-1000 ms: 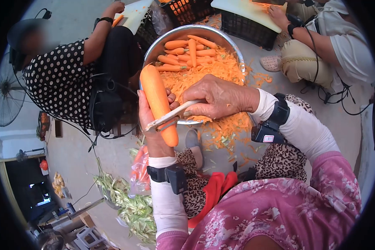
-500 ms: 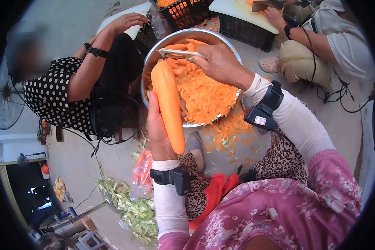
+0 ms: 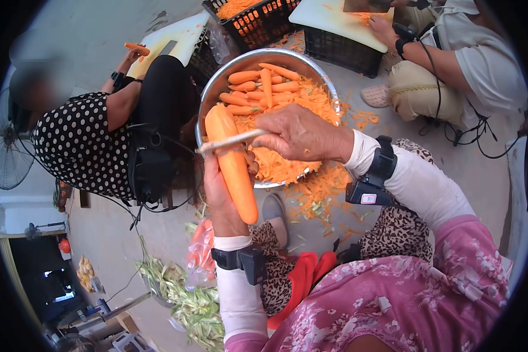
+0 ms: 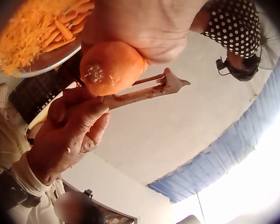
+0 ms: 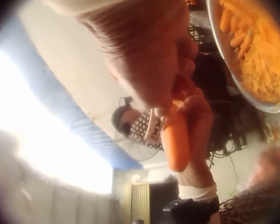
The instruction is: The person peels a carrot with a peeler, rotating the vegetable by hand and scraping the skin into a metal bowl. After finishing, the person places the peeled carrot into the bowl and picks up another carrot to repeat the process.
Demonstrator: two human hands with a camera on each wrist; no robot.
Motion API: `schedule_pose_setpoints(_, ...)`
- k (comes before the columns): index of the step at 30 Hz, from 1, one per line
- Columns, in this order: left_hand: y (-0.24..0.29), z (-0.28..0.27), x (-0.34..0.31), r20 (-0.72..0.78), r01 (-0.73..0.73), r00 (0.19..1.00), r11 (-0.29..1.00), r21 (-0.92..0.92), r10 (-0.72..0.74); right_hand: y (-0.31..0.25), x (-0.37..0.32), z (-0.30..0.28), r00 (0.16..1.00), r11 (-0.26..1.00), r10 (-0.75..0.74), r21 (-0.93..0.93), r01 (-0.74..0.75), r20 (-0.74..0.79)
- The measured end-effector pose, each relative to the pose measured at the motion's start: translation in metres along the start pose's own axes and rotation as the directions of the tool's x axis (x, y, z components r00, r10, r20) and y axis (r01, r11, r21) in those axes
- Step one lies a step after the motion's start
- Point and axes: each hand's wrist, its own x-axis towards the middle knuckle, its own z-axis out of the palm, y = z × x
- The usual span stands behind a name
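Observation:
A large, smooth orange carrot (image 3: 234,176) slants across the head view, its thick end over the metal basin's near left side. My left hand (image 3: 218,196) grips it from below, thumb along the left side. My right hand (image 3: 305,135) holds a pale-handled peeler (image 3: 234,141) lying across the carrot's upper part. In the left wrist view the peeler's slotted head (image 4: 165,86) sticks out beyond the carrot's rounded end (image 4: 107,70). From the right wrist, the carrot (image 5: 177,144) shows under the right hand, with the left fingers wrapped round its side.
The metal basin (image 3: 315,70) holds several whole carrots (image 3: 246,97) and a heap of orange peelings (image 3: 276,167). More peelings litter the floor (image 3: 322,193). A bag of carrots (image 3: 200,249) and corn husks (image 3: 188,305) lie lower left. Two people work at cutting boards on crates.
The peeler went from the carrot's lower part up past its thick end, then back onto its upper part. The person at left has lifted a carrot over their board.

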Motion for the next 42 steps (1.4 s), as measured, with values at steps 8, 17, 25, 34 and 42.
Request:
schedule_pose_setpoints(8,-0.003,0.016,-0.008,0.134,0.046,0.989,0.99,0.13,-0.064,0.043,0.014,-0.017,0.916,0.85,0.382,-0.341,-0.401,-0.126)
schedule_pose_setpoints(17,0.003,0.004,-0.004,-0.027,-0.031,0.999,0.999,0.021,0.031,-0.009,-0.001,-0.011,0.998,0.997,0.041,0.07,-0.043,0.043)
schedule_pose_setpoints(25,0.004,-0.009,0.004,0.003,0.065,0.998,0.998,0.002,-0.065,-0.023,-0.015,-0.003,0.971,0.974,-0.179,0.164,0.153,0.156)
schedule_pose_setpoints(34,-0.013,0.013,-0.003,0.053,0.154,0.986,0.986,0.071,-0.158,0.039,0.01,-0.024,0.97,0.939,0.088,-0.306,-0.156,-0.226)
schedule_pose_setpoints(42,-0.009,0.016,0.004,-0.024,0.055,0.998,0.995,0.081,-0.054,0.01,0.007,-0.029,0.951,0.948,0.2,-0.197,-0.248,-0.237)
